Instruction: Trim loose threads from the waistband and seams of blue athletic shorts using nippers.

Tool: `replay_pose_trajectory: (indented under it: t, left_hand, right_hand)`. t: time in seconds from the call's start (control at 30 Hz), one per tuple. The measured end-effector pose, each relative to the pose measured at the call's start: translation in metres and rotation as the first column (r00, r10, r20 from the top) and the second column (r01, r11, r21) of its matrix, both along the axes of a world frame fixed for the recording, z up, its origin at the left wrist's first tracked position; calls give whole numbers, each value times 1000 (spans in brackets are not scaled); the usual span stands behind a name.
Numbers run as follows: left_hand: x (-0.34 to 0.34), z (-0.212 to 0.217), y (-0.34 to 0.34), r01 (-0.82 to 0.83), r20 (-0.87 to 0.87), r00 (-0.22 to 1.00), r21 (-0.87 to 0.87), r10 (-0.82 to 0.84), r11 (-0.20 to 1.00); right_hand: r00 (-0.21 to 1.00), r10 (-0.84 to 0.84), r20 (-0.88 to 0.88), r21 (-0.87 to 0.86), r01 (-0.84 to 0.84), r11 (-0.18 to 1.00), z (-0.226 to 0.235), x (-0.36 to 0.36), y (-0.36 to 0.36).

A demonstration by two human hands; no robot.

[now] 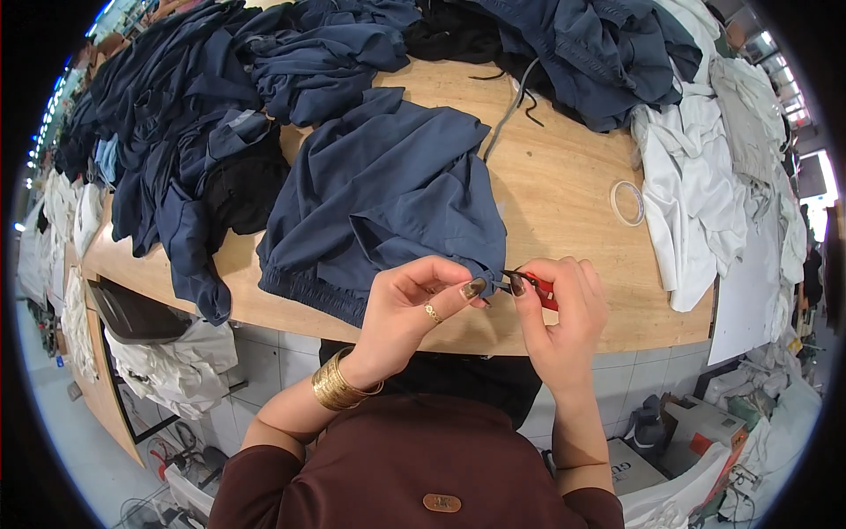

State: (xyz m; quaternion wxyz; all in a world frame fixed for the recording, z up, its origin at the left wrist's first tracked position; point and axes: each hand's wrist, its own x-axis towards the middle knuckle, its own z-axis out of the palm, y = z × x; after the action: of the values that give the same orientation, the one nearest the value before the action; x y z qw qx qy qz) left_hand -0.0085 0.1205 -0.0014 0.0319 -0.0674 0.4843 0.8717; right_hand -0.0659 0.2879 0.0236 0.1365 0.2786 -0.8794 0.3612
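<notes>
A navy blue garment (388, 194) with a gathered elastic edge lies spread on the wooden table in front of me. My left hand (419, 300), with rings and a gold bangle at its wrist, pinches the garment's near right corner between thumb and fingers. In my right hand (564, 309) is a pair of small red-handled thread snips (545, 293). Their dark metal tips point left, right at the pinched cloth. The fingers partly cover the snips, so I cannot tell whether the blades touch the fabric.
Navy and black garments (185, 115) are heaped at the far left, with another navy pile (608, 53) at the far right. A roll of tape (627, 204) lies on the wooden table (582, 194) near white cloth (692, 194). A grey cord (511, 115) trails across the wood. Boxes (705, 432) stand below, right.
</notes>
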Motion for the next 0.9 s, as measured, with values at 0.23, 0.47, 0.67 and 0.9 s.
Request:
replay_pose_trajectory:
  t: [0.23, 0.47, 0.67, 0.9]
  left_hand:
    - [1, -1, 0, 4, 13, 1000, -4, -4, 1000]
    - [0, 0, 3, -12, 5, 1000, -37, 12, 999]
    - [0, 0, 3, -59, -55, 997, -141, 52, 988]
    - [2, -1, 5, -31, -9, 1000, -194, 30, 980]
  right_hand:
    - [997, 28, 77, -50, -24, 998, 0, 0, -2]
    - [787, 257, 561, -592, 165, 789, -1, 4, -7]
    - [972, 37, 233, -274, 29, 961, -1, 12, -1]
    - [984, 121, 129, -304, -77, 949, -6, 6, -9]
